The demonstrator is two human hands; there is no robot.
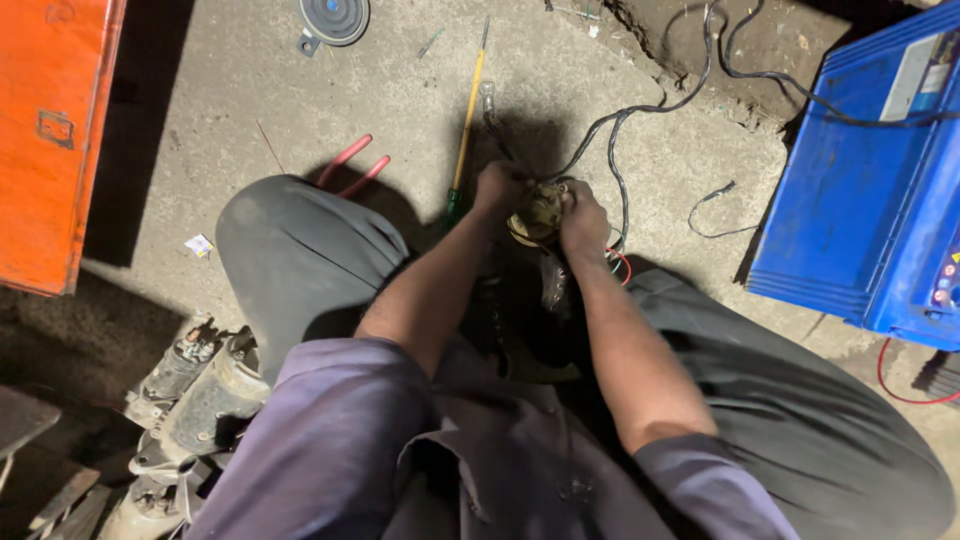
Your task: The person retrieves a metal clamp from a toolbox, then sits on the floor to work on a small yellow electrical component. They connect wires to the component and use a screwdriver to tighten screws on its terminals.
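I squat on a concrete floor with both arms reaching forward between my knees. My left hand [500, 188] is closed around a thin dark tool whose tip points away from me, just left of a small round brass-coloured part [541, 212]. My right hand [582, 217] grips that part from the right side. Black wires [620, 125] run from the part toward the upper right. What lies under the part is in shadow.
A blue box-shaped battery unit [860, 170] stands at right. A yellow-handled screwdriver [467, 125], red-handled pliers [350, 165] and a round grey disc [334, 18] lie ahead. An orange metal panel [55, 140] is at left; grimy motor housings [195, 395] sit by my left knee.
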